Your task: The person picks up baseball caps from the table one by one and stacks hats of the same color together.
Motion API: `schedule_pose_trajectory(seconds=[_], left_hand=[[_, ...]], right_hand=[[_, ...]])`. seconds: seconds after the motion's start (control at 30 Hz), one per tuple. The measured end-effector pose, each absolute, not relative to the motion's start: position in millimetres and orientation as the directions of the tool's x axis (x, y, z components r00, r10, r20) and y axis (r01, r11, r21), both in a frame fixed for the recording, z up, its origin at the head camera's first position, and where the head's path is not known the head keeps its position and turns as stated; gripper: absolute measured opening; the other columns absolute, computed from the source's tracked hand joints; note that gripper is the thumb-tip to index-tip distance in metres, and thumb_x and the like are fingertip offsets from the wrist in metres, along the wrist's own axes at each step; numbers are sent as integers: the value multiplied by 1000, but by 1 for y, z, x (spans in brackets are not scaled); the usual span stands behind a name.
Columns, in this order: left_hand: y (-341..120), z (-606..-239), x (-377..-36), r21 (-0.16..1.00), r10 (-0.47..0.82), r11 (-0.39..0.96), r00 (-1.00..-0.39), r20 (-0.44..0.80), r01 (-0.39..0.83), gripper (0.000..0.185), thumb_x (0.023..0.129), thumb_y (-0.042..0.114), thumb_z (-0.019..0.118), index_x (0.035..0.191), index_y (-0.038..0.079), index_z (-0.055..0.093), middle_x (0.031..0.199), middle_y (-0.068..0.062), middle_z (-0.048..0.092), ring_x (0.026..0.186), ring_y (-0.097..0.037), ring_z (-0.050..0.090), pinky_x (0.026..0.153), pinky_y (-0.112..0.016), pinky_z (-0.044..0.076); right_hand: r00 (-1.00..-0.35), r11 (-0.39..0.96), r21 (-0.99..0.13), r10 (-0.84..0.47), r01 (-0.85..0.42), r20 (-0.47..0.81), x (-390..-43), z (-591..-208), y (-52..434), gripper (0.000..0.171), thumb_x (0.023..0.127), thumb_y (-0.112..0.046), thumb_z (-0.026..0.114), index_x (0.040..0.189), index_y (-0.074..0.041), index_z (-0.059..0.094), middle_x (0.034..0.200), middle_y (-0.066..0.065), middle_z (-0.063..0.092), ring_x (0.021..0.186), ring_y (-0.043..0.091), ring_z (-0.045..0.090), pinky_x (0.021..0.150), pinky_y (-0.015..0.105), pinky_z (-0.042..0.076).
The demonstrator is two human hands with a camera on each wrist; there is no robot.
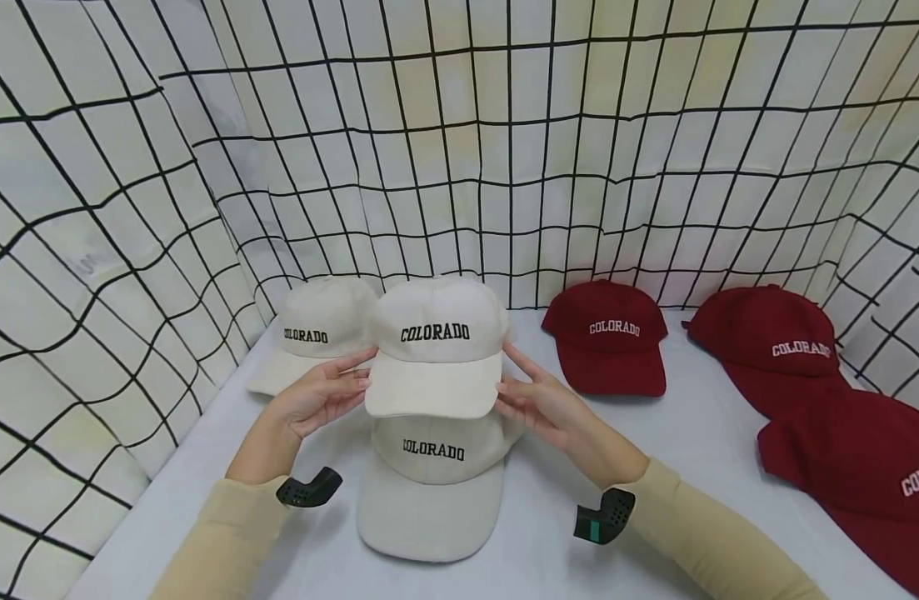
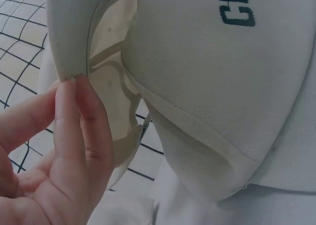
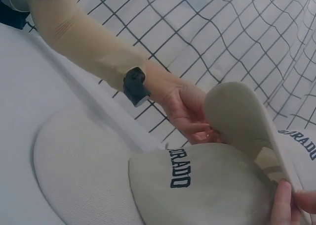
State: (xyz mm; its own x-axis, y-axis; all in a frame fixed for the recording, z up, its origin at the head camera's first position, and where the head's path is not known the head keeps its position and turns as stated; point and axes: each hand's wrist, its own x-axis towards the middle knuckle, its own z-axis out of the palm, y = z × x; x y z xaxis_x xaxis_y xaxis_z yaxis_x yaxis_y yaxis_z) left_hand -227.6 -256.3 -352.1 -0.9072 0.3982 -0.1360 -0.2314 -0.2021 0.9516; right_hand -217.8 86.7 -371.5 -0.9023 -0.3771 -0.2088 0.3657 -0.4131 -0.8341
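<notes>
The lifted cream cap (image 1: 435, 346) hides the crown top of the cap below it (image 1: 432, 475) and part of the cream cap behind (image 1: 318, 329). Right of it, the nearest red cap (image 1: 867, 479) is cut off by the frame edge.

White cloth backdrop (image 1: 459, 167) with a black grid of lines wraps the scene on three sides, hanging in loose folds so the lines bend and wave. Faint yellowish patches show through the back panel. Below sits a pale grey-white surface (image 1: 699, 433), smooth and matte, meeting the cloth along the back edge. Light is soft and even, shadows faint
</notes>
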Motion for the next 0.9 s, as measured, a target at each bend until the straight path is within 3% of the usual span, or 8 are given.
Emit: schedule_pose_trajectory(seconds=[0.27, 0.5, 0.73, 0.9], left_hand=[[-253, -351, -232, 951, 430, -188, -891, -146, -247, 71, 102, -8, 52, 159, -9, 10, 98, 1, 68, 81, -3, 70, 78, -18, 56], [-247, -347, -236, 962, 388, -74, -896, -216, -264, 66, 102, -1, 55, 158, -9, 21, 97, 3, 72, 80, -4, 69, 72, -19, 56], [-246, -349, -241, 964, 377, 35, -890, -257, -263, 52, 102, 3, 58, 152, -4, 43, 100, 3, 72, 86, -7, 69, 73, -23, 56], [-246, -351, -240, 958, 385, 84, -878, -285, -274, 50, 102, 7, 59, 150, -2, 48, 100, 4, 72, 88, -7, 68, 73, -24, 56]], right_hand=[[-910, -379, -855, -350, 353, -221, -211, -380, 89, 69, 105, 4, 45, 165, -17, 19, 144, 19, 41, 97, 10, 62, 86, 23, 56], [-926, -396, -856, -307, 333, -218, -200, -383, 90, 68, 104, 6, 45, 164, -10, 18, 134, 17, 48, 93, 8, 64, 85, 21, 55], [-921, -453, -812, -295, 369, -254, -189, -384, 86, 68, 104, 6, 45, 164, -8, 16, 140, 20, 41, 91, 9, 64, 86, 22, 55], [-921, -465, -800, -269, 380, -281, -185, -388, 85, 67, 104, 6, 47, 163, -7, 19, 129, 18, 49, 92, 10, 65, 88, 24, 55]])
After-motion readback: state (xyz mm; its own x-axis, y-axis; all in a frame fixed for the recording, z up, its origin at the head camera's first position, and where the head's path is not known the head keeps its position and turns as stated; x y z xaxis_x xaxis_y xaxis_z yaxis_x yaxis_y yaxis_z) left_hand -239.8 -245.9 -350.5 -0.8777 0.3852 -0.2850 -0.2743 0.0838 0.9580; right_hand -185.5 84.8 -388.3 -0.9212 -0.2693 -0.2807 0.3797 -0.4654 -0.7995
